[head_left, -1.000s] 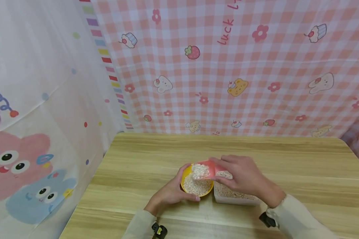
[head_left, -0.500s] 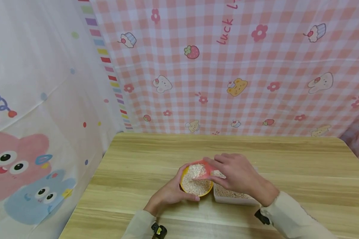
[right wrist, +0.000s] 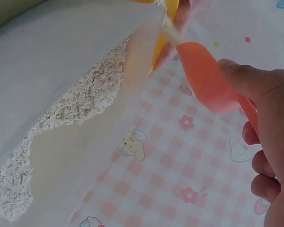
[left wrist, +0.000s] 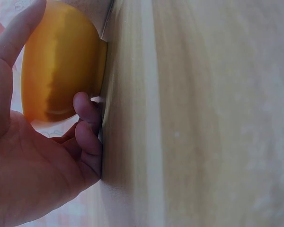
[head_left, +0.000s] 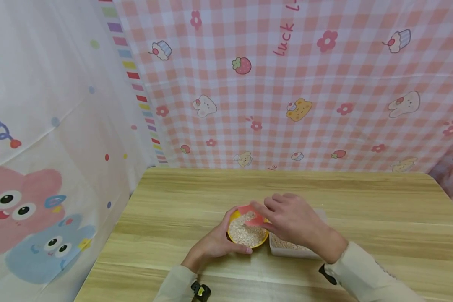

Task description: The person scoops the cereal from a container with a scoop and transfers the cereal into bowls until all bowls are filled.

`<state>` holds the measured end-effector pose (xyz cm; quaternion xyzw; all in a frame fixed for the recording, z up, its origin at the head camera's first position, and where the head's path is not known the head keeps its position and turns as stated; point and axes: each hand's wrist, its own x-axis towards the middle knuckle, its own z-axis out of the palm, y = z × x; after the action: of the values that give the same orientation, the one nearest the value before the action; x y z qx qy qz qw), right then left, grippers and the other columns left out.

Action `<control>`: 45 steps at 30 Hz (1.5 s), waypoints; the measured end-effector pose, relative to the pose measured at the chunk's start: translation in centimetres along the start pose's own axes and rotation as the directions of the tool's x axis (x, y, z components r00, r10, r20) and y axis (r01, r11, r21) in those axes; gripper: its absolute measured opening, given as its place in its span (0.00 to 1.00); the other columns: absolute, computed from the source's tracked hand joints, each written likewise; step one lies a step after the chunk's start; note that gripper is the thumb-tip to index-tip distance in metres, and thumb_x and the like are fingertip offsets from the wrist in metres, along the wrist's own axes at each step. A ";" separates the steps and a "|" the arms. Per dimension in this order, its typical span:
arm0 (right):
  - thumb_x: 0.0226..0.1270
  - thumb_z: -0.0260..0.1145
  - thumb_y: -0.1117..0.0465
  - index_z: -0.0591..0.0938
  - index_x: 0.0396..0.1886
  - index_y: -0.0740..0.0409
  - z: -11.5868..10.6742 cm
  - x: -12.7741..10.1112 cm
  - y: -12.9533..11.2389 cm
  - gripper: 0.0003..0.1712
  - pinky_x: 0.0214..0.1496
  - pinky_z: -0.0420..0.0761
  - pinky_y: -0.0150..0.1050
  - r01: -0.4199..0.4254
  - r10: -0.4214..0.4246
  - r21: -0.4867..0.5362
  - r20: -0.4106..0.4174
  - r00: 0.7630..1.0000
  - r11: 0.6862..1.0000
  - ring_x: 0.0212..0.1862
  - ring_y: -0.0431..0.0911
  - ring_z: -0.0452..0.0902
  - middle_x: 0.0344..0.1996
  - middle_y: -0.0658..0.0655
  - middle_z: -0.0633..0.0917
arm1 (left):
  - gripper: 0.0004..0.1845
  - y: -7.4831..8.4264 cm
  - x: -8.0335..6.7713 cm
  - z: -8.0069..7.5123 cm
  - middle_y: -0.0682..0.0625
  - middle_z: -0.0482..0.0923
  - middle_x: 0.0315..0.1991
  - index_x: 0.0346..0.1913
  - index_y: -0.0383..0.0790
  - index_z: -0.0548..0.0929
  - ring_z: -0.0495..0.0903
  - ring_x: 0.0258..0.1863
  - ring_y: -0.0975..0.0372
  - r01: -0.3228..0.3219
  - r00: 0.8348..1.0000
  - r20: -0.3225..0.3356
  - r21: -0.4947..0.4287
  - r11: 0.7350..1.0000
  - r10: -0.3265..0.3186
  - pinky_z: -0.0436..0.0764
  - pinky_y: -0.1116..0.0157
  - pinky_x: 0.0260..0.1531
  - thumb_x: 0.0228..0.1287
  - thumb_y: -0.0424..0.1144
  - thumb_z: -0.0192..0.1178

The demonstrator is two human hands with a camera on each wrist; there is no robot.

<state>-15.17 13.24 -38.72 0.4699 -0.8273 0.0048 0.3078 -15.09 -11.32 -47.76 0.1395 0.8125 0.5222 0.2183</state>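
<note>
The left hand (head_left: 215,243) cups the yellow bowl (head_left: 248,233) on the wooden table (head_left: 173,197), fingers curled round its side. The right hand (head_left: 292,220) pinches the pink scoop (head_left: 249,212), now tipped lower over the bowl than a second ago, with less grain left in it. The white tub (head_left: 287,247) stands just right of the bowl, touching it.

My head camera is looking forward and down over the bench (head_left: 324,188), taking in the whole width from some way off. My left wrist camera is sitting very close beside the yellow bowl (left wrist: 61,66), low along the bench. My right wrist camera is peering up past the pink scoop (right wrist: 203,78). All three are sharing the bowl.
</note>
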 end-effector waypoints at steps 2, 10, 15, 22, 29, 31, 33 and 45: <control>0.50 0.80 0.45 0.83 0.55 0.52 -0.1 0.2 -0.1 0.33 0.31 0.80 0.35 0.015 -0.015 -0.038 0.013 1.000 0.999 0.28 0.41 0.76 0.26 0.47 0.80 | 0.63 0.0 0.0 0.0 0.46 0.61 0.73 0.79 0.59 0.45 0.65 0.67 0.54 -0.004 1.000 -0.001 -0.005 1.000 0.004 0.61 0.47 0.69 0.46 0.47 0.80; 0.54 0.77 0.54 0.80 0.59 0.54 -0.7 0.2 -0.2 0.31 0.31 0.76 0.32 0.125 -0.105 -0.223 0.098 0.990 0.967 0.31 0.44 0.76 0.31 0.50 0.82 | 0.62 0.0 0.0 0.0 0.46 0.58 0.74 0.77 0.65 0.47 0.64 0.69 0.53 -0.017 1.000 -0.006 -0.010 1.000 0.017 0.59 0.45 0.70 0.46 0.47 0.80; 0.54 0.77 0.56 0.80 0.58 0.55 -0.8 0.0 0.1 0.30 0.34 0.79 0.35 0.096 -0.085 -0.199 0.065 0.994 0.975 0.33 0.45 0.78 0.32 0.51 0.82 | 0.61 -0.2 0.1 0.0 0.44 0.59 0.74 0.77 0.65 0.47 0.64 0.68 0.52 -0.021 1.000 -0.006 0.008 1.000 0.021 0.60 0.44 0.69 0.46 0.48 0.80; 0.44 0.83 0.49 0.81 0.54 0.53 -1.3 -1.2 1.1 0.35 0.30 0.79 0.38 -0.045 0.042 -0.052 -0.058 0.997 0.998 0.26 0.44 0.75 0.25 0.49 0.76 | 0.62 -0.1 0.2 0.0 0.46 0.62 0.71 0.78 0.59 0.47 0.65 0.67 0.52 -0.014 1.000 -0.006 0.004 1.000 0.014 0.59 0.43 0.69 0.46 0.47 0.80; 0.74 0.47 0.33 0.84 0.54 0.49 -2.3 -3.2 1.9 0.32 0.22 0.63 0.32 -0.196 0.203 0.081 -0.087 0.975 0.977 0.22 0.39 0.62 0.22 0.46 0.71 | 0.63 -0.1 0.2 0.0 0.46 0.62 0.72 0.78 0.58 0.46 0.65 0.67 0.51 -0.006 1.000 -0.006 0.005 1.000 0.006 0.59 0.42 0.69 0.46 0.47 0.80; 0.73 0.40 0.29 0.85 0.54 0.48 -2.7 -3.7 2.0 0.38 0.23 0.59 0.30 -0.240 0.248 0.099 -0.077 0.966 0.966 0.22 0.37 0.59 0.22 0.45 0.69 | 0.63 -0.1 0.2 0.1 0.46 0.62 0.72 0.78 0.58 0.46 0.65 0.67 0.51 -0.004 1.000 -0.006 0.005 1.000 0.004 0.59 0.42 0.69 0.46 0.47 0.80; 0.71 0.46 0.28 0.85 0.55 0.47 -3.0 -4.3 2.1 0.36 0.23 0.58 0.29 -0.277 0.284 0.111 -0.047 0.958 0.954 0.23 0.37 0.58 0.22 0.44 0.69 | 0.63 -0.1 0.2 0.1 0.45 0.62 0.72 0.78 0.58 0.46 0.64 0.68 0.51 -0.002 1.000 -0.006 0.001 1.000 0.002 0.58 0.42 0.69 0.46 0.46 0.80; 0.49 0.78 0.46 0.84 0.57 0.50 -4.3 -7.5 2.2 0.34 0.25 0.76 0.41 -0.478 0.426 0.090 0.332 0.842 0.874 0.32 0.47 0.82 0.36 0.53 0.86 | 0.63 0.1 0.3 0.2 0.45 0.60 0.74 0.79 0.58 0.46 0.62 0.69 0.49 0.021 1.000 -0.011 -0.002 1.000 -0.021 0.56 0.41 0.70 0.46 0.46 0.81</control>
<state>-11.98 21.55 -38.52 0.2804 -0.9484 0.0756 0.1270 -15.23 -11.04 -47.81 0.1281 0.8145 0.5215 0.2194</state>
